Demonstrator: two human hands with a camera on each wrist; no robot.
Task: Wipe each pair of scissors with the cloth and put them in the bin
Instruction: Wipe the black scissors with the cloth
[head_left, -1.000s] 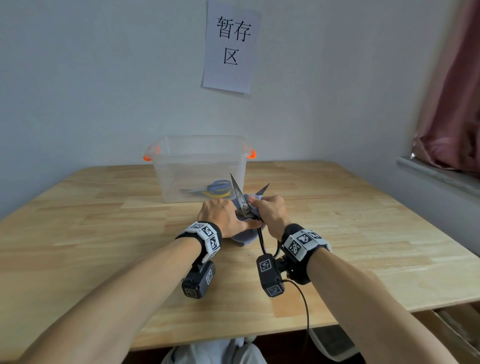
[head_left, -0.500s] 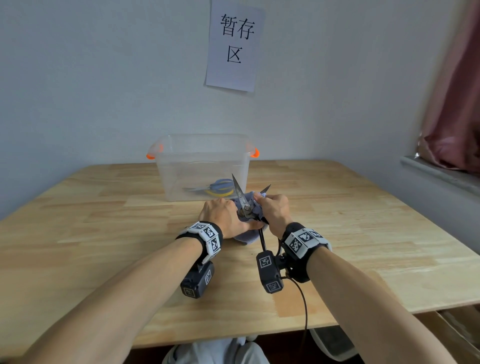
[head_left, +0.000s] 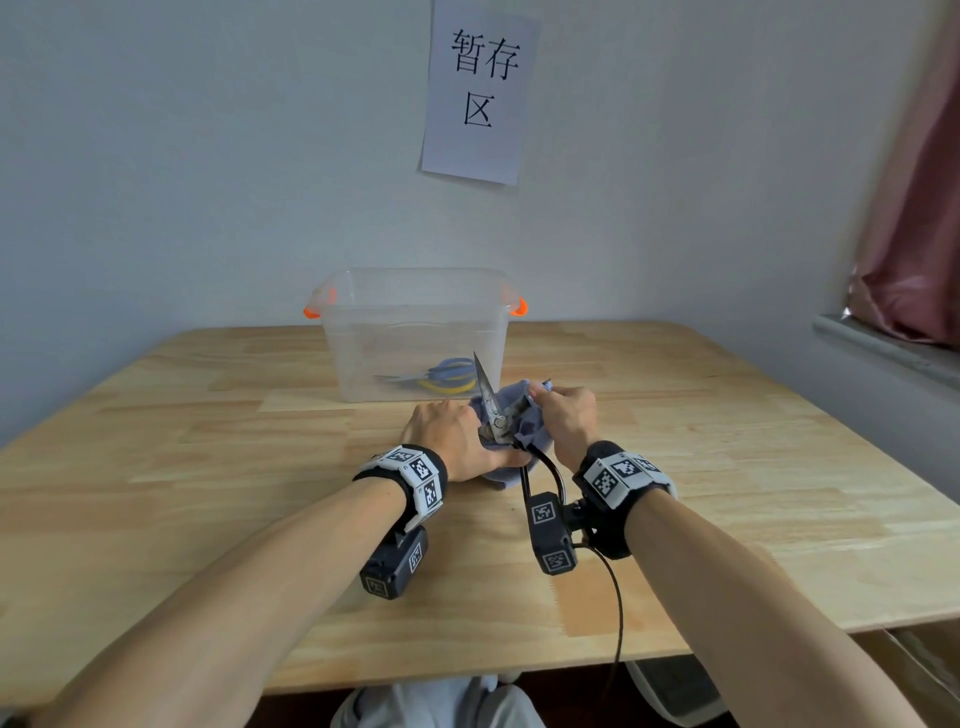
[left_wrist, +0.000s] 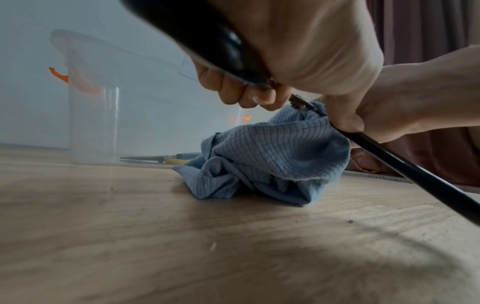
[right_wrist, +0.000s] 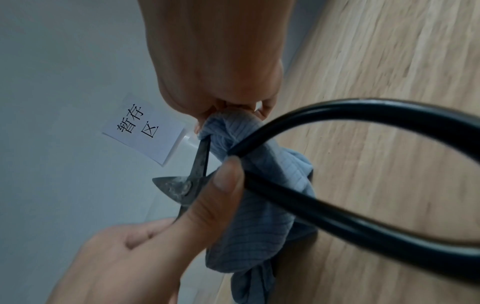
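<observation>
1. Scissors (head_left: 491, 410) with dark metal blades and black loop handles are being held open above the wooden surface (head_left: 727, 467), just in front of the bin (head_left: 415, 322); one blade is pointing up and away, while the other is running into the cloth (head_left: 524, 415).
2. Blue ribbed cloth is bunching around that second blade, and its lower folds are resting on the surface under both hands.
3. Right hand (head_left: 566, 415) is pinching the cloth over the blade, its grip clenched on the fabric, with the blade emerging beneath the fingertips (right_wrist: 233, 107) in the right wrist view.
4. Left hand (head_left: 452, 431) is gripping the scissors near the pivot, thumb lying along a handle arm and fingers curled around the metal.
5. Clear bin with orange latches is standing near the wall and is already holding another pair of scissors (head_left: 441, 376) with blue and yellow handles; a paper sign (head_left: 478, 93) is hanging on the wall above.
6. Wiping looks to be in progress, with binning not yet done.
7. Risks, as I judge them: the cloth is thin, so sliding along the cutting edge could be nicking the right fingers; the handles closing could be trapping fabric or skin; the bare upright tip is standing close to both hands, so a slip could be jabbing one.
</observation>
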